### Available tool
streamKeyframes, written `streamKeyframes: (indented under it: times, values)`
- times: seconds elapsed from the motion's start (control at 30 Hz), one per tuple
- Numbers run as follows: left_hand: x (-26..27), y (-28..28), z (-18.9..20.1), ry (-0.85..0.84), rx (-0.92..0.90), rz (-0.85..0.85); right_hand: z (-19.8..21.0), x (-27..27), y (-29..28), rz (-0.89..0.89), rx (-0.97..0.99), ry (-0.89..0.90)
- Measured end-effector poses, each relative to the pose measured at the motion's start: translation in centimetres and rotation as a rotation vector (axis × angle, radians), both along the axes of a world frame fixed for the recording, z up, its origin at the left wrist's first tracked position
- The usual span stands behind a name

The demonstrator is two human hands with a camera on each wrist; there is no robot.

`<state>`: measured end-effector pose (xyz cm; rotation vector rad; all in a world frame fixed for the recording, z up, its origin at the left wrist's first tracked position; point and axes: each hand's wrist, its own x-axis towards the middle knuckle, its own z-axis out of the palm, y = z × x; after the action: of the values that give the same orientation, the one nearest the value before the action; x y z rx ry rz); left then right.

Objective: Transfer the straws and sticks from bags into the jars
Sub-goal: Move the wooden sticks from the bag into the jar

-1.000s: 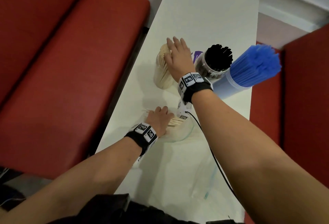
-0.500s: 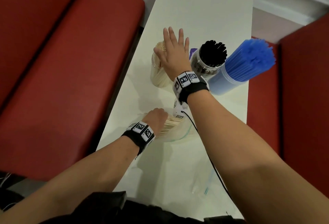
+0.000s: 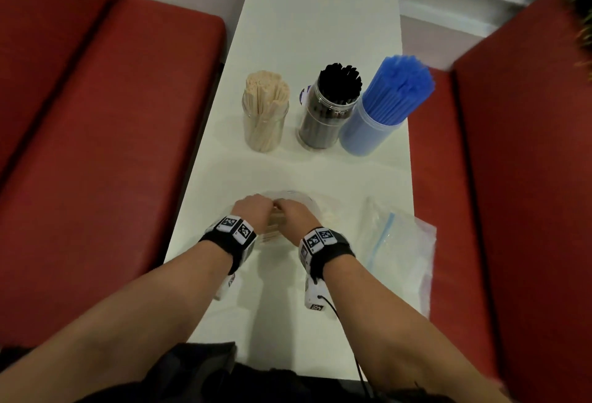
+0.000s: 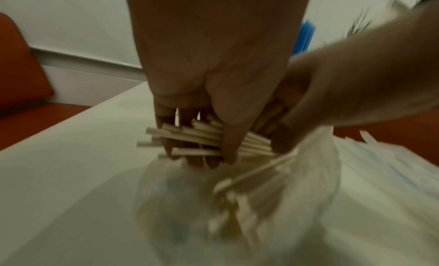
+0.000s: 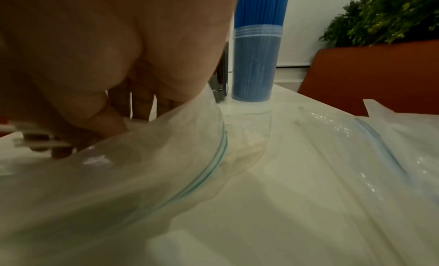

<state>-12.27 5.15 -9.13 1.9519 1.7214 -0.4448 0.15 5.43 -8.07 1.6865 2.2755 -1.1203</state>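
Note:
Near the table's front edge a clear zip bag (image 3: pixel 307 205) lies under both hands. My left hand (image 3: pixel 253 213) grips a bundle of wooden sticks (image 4: pixel 202 140) at the bag's mouth, fingers curled under them. My right hand (image 3: pixel 296 215) meets it from the right, its fingers curled at the bundle's other end, and the bag's rim (image 5: pixel 213 157) lies against its thumb. More loose sticks (image 4: pixel 249 178) show blurred inside the bag. Farther back stand three jars: wooden sticks (image 3: pixel 266 111), black straws (image 3: pixel 333 107) and blue straws (image 3: pixel 381 107).
An empty clear zip bag (image 3: pixel 395 242) lies at the front right of the white table (image 3: pixel 320 18). Red benches (image 3: pixel 112 146) flank the table on both sides. A cable runs from my right wrist band toward my body. A green plant (image 5: pixel 380 16) stands beyond the right bench.
My right hand left the top of the stick jar and came back to the bag beside my left hand. The head view swung so the jars now stand farther away.

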Motion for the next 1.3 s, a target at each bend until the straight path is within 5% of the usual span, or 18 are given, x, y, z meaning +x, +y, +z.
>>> streamKeyframes:
  times: [0.17, 0.33, 0.5, 0.63, 0.7, 0.8, 0.87, 0.93, 1.13, 1.3]
  values:
    - [0.5, 1.0, 3.4, 0.011, -0.025, -0.054, 0.0, 0.1, -0.5, 0.006, 0.077, -0.073]
    - [-0.3, 2.5, 9.0, -0.135, 0.026, -0.102, 1.5, 0.5, -0.7, -0.191, 0.105, 0.247]
    - [-1.5, 3.0, 15.1, -0.494, 0.312, 0.126, 4.1, 0.2, -0.6, -0.392, 0.145, 0.504]
    - [0.1, 2.0, 17.4, -0.665, 0.335, 0.176, 8.4, -2.1, 0.3, -0.441, -0.041, 0.465]
    - [0.6, 1.5, 18.0, -0.785, 0.344, 0.193, 9.8, -3.0, 1.7, -0.502, 0.154, 0.21]
    - [-0.3, 1.4, 19.4, -1.344, 0.312, 0.459, 13.3, -2.6, 0.8, -0.453, 0.059, 0.699]
    - [-1.7, 1.7, 19.6, -1.5, 0.294, 0.668, 15.7, -1.3, 1.1, -0.587, 0.107, 0.994]
    - [-2.7, 1.7, 18.7, -1.516, 0.169, 0.797, 18.4, -1.1, 1.7, -0.599, 0.083, 1.174]
    - [-3.2, 0.0, 15.6, -1.781, -0.695, 0.833, 24.1, -0.8, 1.3, -0.493, 0.068, 1.518]
    - [-1.9, -0.1, 15.3, -1.686, -0.901, 0.759, 25.1, -1.2, 0.0, -0.48, 0.069, 1.494]
